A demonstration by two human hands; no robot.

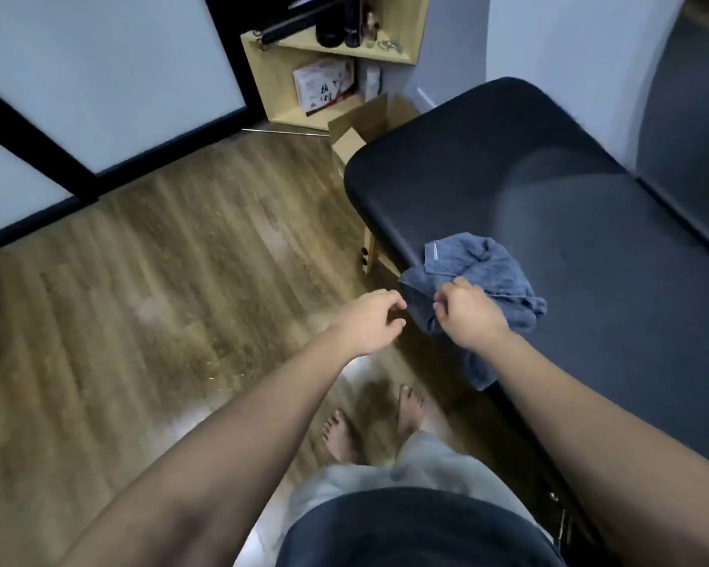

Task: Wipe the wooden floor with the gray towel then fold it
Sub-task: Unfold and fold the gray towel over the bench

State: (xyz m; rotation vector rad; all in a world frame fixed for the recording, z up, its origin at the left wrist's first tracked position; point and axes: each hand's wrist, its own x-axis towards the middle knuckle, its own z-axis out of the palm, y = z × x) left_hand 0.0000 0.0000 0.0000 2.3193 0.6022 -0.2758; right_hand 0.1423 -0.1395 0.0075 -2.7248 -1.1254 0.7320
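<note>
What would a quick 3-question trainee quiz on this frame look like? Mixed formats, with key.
1. True or false: the gray towel lies spread flat on the wooden floor.
2. Which hand is on the towel? A) left hand B) right hand C) both
3. Fill in: the towel lies crumpled on the edge of the dark ____.

Key:
1. False; it sits bunched on the bench, one part hanging over the edge.
2. B; the left hand is beside it, fingers loosely curled, holding nothing.
3. bench
</note>
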